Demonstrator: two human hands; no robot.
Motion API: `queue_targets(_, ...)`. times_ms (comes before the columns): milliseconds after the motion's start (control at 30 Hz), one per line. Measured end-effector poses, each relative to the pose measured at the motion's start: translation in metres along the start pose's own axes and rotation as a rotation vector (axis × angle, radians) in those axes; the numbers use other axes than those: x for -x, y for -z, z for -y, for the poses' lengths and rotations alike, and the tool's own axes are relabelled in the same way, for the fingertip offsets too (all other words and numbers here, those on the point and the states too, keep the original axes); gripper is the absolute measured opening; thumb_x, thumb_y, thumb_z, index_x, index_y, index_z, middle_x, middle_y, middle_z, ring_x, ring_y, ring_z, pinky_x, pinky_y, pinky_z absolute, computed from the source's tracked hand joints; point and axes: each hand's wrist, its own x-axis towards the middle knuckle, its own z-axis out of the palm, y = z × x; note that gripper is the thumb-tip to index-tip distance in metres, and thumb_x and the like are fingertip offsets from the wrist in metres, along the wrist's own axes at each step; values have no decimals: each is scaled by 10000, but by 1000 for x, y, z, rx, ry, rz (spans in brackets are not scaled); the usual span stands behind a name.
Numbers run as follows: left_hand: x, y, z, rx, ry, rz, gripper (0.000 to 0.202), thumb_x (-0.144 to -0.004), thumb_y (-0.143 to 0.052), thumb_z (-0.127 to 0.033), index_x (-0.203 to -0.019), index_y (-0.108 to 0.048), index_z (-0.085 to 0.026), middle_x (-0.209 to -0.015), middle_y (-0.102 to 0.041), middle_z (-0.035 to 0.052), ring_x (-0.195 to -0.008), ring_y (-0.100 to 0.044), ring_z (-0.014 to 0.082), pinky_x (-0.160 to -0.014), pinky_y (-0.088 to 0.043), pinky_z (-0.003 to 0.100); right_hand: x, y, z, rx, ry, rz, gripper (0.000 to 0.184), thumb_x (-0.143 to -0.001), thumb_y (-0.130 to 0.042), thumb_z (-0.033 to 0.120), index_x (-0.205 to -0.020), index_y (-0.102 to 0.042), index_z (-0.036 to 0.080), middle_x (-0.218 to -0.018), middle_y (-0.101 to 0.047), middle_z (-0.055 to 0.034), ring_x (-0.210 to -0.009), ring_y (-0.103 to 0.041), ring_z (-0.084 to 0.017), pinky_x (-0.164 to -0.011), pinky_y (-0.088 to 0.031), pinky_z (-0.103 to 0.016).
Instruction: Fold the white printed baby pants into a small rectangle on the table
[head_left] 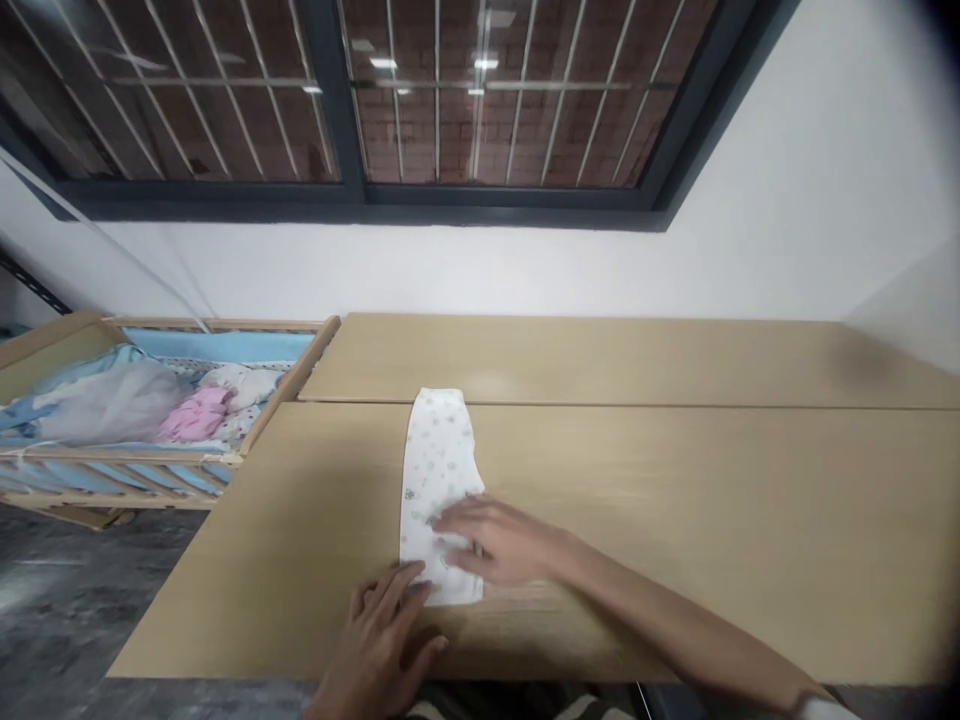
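Observation:
A small white garment [436, 470] with a fine dotted print lies folded into a long narrow strip on the wooden table [675, 500], running away from me. My right hand [495, 540] lies flat on its near end, fingers stretched out to the left. My left hand [386, 630] rests near the table's front edge, fingers spread, with its fingertips touching the garment's near left corner.
A wooden baby cot [150, 420] stands to the left of the table, holding blue bedding, a grey net and pink and white clothes. A white wall and a barred window [360, 100] lie behind. Dark floor [75, 600] shows at lower left.

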Motion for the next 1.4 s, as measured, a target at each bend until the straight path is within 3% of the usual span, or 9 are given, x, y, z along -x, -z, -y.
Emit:
queue_targets(133, 12, 11, -2, 76, -128, -59, 405, -970, -580, -326, -1358, -575, -210, -1375, -623, 110, -1200, -603, 242, -960, -424, 352, 77, -45, 47, 92, -36, 35, 715, -938, -656, 447, -1558, -405, 196, -1562, -454, -131, -1476, -372, -277, -1225, -265, -451)
queue_targets(333, 15, 13, -10, 262, -349, -52, 274, -1050, -389, -165, -1127, -643, -237, -996, -736, -5, -837, -651, 132, -830, -442, 273, 108, -105, 66, 214, 30, -380, 304, -988, -511, 104, -1261, -600, 203, -1207, -727, -81, -1118, -649, -205, -1088, -430, -415)
queue_targets(433, 6, 21, -14, 451, -294, -24, 225, -1019, -440, -147, -1111, -629, -226, -969, -719, 19, -868, -653, 138, -843, -485, 258, 102, -92, 78, 67, -24, -464, 183, -1011, -511, 174, -1148, -626, 211, -1007, -742, -58, -919, -661, -188, -977, -493, -374)
queue_targets(600, -31, 46, -13, 641, 73, -84, 163, -970, -581, -293, -1109, -645, -236, -1017, -718, 37, -924, -683, 167, -806, -558, 261, 76, -22, 86, -277, -170, -544, 201, -1052, -480, 244, -1188, -627, 224, -1060, -690, -65, -994, -641, -182, -879, -519, -309)
queue_targets(767, -115, 53, 24, 504, 452, -323, 290, -883, -674, -455, -1044, -656, -214, -856, -725, 6, -780, -679, 177, -741, -556, 287, 10, 30, 31, -295, -197, -672, 211, -1022, -556, 359, -1106, -690, 220, -1074, -682, -70, -1016, -631, -202, -903, -493, -334)
queue_targets(900, -185, 32, 63, 517, 614, -139, 277, -896, -655, -318, -1138, -599, -193, -949, -755, 36, -861, -713, 172, -778, -552, 271, -54, 39, -47, -288, -379, -752, 237, -963, -594, 382, -1053, -693, 186, -886, -680, -36, -797, -611, -178, -763, -489, -306)
queue_targets(1033, -219, 12, 81, 445, 628, -45, 267, -893, -621, -190, -1156, -586, -167, -918, -754, 66, -836, -720, 197, -762, -547, 296, -86, 27, -103, -238, -547, -675, 173, -916, -587, 297, -988, -672, 166, -845, -665, -26, -746, -592, -167, -740, -494, -299)
queue_targets(1233, -172, 8, 30, 216, 538, -103, 439, -945, -563, -259, -1350, -526, -93, -1412, -557, 236, -1338, -496, 374, -1109, -377, 527, -64, 18, -86, 5, -420, -635, 356, -985, -531, 306, -1301, -583, 152, -1331, -589, -164, -1262, -535, -269, -1094, -412, -445)
queue_targets(1400, -93, -12, -49, -122, 239, -79, 494, -977, -494, -386, -1321, -581, -42, -1419, -551, 245, -1319, -507, 394, -1062, -441, 514, -39, 9, -23, 82, 50, -209, 502, -1054, -450, 369, -1526, -425, 200, -1613, -375, -110, -1491, -342, -228, -1216, -297, -407)
